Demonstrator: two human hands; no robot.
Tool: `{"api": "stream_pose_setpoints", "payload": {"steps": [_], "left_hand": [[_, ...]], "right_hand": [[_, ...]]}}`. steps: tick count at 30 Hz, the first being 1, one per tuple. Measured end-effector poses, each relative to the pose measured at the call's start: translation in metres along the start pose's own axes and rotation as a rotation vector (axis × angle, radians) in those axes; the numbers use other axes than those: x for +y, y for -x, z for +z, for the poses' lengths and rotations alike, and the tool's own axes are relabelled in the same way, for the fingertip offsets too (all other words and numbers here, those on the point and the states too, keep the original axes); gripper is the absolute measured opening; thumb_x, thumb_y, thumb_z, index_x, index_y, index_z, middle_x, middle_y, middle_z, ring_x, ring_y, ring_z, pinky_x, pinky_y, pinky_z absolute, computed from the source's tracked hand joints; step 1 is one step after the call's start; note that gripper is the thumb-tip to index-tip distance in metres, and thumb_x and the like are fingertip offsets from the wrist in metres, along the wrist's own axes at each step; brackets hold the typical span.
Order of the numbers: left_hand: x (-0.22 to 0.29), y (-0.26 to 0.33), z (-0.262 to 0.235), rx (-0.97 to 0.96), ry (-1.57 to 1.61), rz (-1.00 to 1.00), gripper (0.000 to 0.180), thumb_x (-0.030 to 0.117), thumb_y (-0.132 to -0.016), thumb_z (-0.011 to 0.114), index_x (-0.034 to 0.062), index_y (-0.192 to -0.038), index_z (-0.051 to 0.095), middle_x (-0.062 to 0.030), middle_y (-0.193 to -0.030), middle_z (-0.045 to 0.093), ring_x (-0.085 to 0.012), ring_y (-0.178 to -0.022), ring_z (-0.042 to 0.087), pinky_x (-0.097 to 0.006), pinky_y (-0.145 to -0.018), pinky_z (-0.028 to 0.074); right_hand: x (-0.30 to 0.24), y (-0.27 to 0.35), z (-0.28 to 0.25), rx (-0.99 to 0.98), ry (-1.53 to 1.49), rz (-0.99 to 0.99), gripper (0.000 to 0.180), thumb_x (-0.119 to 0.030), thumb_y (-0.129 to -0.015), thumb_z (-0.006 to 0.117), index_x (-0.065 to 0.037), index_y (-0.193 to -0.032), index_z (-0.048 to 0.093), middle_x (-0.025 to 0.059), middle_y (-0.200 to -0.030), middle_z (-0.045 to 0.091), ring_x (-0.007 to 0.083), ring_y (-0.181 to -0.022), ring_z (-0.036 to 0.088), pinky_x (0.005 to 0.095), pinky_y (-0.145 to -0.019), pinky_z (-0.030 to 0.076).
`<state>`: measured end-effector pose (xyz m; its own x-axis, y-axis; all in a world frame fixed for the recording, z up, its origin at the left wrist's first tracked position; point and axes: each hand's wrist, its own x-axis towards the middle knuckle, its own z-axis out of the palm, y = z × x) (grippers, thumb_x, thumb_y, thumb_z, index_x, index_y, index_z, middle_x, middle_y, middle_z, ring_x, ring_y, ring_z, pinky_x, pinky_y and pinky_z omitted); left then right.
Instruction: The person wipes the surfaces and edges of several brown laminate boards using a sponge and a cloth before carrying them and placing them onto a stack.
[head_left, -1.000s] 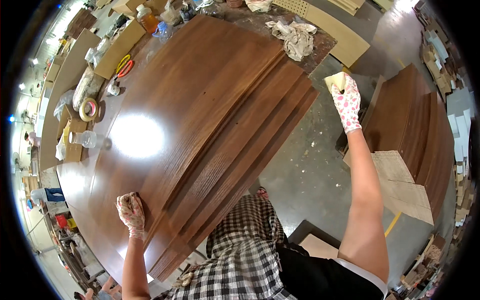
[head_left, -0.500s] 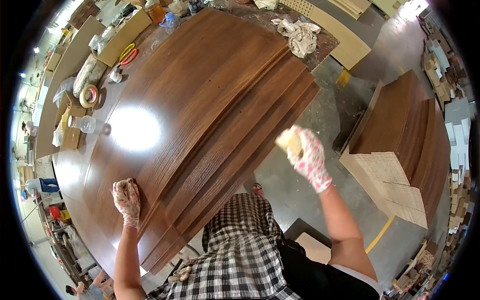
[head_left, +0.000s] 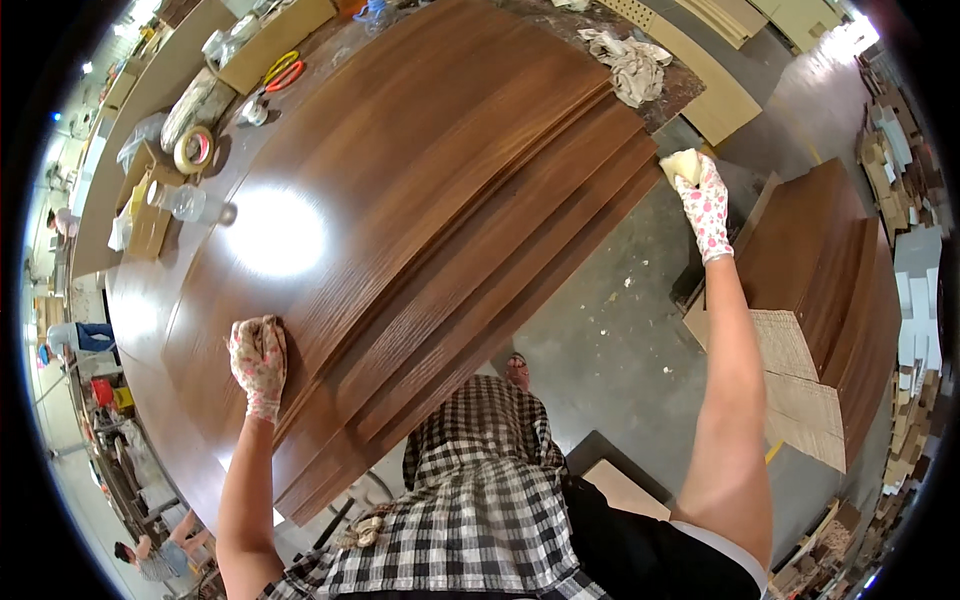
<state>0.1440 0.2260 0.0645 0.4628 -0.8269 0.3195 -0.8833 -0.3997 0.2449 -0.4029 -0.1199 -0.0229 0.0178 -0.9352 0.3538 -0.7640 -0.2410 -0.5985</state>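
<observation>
My left hand (head_left: 258, 366), in a white glove with pink print and brown stains, rests on the near left part of a glossy dark brown wooden panel (head_left: 400, 170). Its fingers are curled and pressed together; whatever they may hold is hidden. Out at the far right corner of the panel stack (head_left: 540, 220), my right hand (head_left: 706, 212) grips a pale cream sponge (head_left: 682, 167). That arm is stretched out over the floor, and the sponge is beside the edges of the stacked panels. Whether it touches them I cannot tell.
A crumpled rag (head_left: 632, 68) lies past the panel's far corner. Along the left are a tape roll (head_left: 194, 150), a clear bottle (head_left: 190, 203) and red-and-yellow scissors (head_left: 284, 72). Another brown panel stack (head_left: 800, 250) stands on the right. A person (head_left: 165, 550) is at lower left.
My right hand has swung away from me with the sponge, from above the floor to the stack's far right corner. The left hand stays on the panel. The whole view has shifted slightly.
</observation>
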Motion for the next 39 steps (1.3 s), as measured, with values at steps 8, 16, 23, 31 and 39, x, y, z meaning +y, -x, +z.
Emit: {"api": "stream_pose_setpoints", "payload": {"steps": [8, 16, 23, 31, 39], "left_hand": [[-0.012, -0.001, 0.005, -0.066, -0.12, -0.052, 0.023, 0.031, -0.087, 0.057, 0.009, -0.088, 0.06, -0.0079, -0.091, 0.06, -0.0298, -0.089, 0.058, -0.047, -0.097, 0.037], [-0.012, -0.006, 0.012, -0.061, -0.069, -0.015, 0.025, 0.034, -0.086, 0.055, 0.0108, -0.093, 0.063, -0.01, -0.095, 0.062, -0.0305, -0.095, 0.058, -0.044, -0.093, 0.038], [-0.011, -0.011, 0.016, -0.036, 0.075, 0.043, 0.026, 0.032, -0.087, 0.051, 0.0085, -0.091, 0.061, -0.0131, -0.094, 0.06, -0.0311, -0.094, 0.057, -0.042, -0.082, 0.044], [-0.012, -0.019, 0.023, -0.021, 0.161, 0.049, 0.025, 0.03, -0.086, 0.053, 0.0066, -0.086, 0.064, -0.0143, -0.091, 0.063, -0.0314, -0.09, 0.06, -0.043, -0.082, 0.046], [-0.014, -0.018, 0.015, -0.028, 0.164, 0.029, 0.026, 0.029, -0.086, 0.054, 0.0058, -0.087, 0.064, -0.0153, -0.093, 0.064, -0.0315, -0.089, 0.061, -0.041, -0.079, 0.048]], "right_hand": [[-0.125, 0.135, 0.013, -0.094, -0.103, -0.19, 0.038, -0.011, -0.073, 0.066, -0.005, -0.109, 0.054, 0.0161, -0.101, 0.06, 0.0321, -0.095, 0.06, 0.0384, -0.084, 0.049], [-0.253, 0.327, 0.038, -0.533, -0.201, -0.314, 0.042, -0.019, -0.074, 0.065, -0.006, -0.113, 0.056, 0.0144, -0.111, 0.061, 0.0283, -0.103, 0.059, 0.034, -0.09, 0.049], [-0.241, 0.28, 0.039, -0.108, -0.064, -0.115, 0.041, -0.017, -0.075, 0.064, -0.003, -0.112, 0.053, 0.0167, -0.099, 0.058, 0.0334, -0.093, 0.058, 0.0396, -0.084, 0.047], [-0.326, 0.395, 0.067, -0.433, -0.277, -0.272, 0.046, -0.021, -0.073, 0.065, -0.002, -0.114, 0.055, 0.0162, -0.104, 0.059, 0.0303, -0.095, 0.059, 0.038, -0.086, 0.049], [-0.318, 0.371, 0.046, -0.523, -0.199, -0.242, 0.057, -0.026, -0.074, 0.068, 0.0, -0.122, 0.052, 0.0179, -0.115, 0.058, 0.032, -0.106, 0.056, 0.04, -0.094, 0.043]]}}
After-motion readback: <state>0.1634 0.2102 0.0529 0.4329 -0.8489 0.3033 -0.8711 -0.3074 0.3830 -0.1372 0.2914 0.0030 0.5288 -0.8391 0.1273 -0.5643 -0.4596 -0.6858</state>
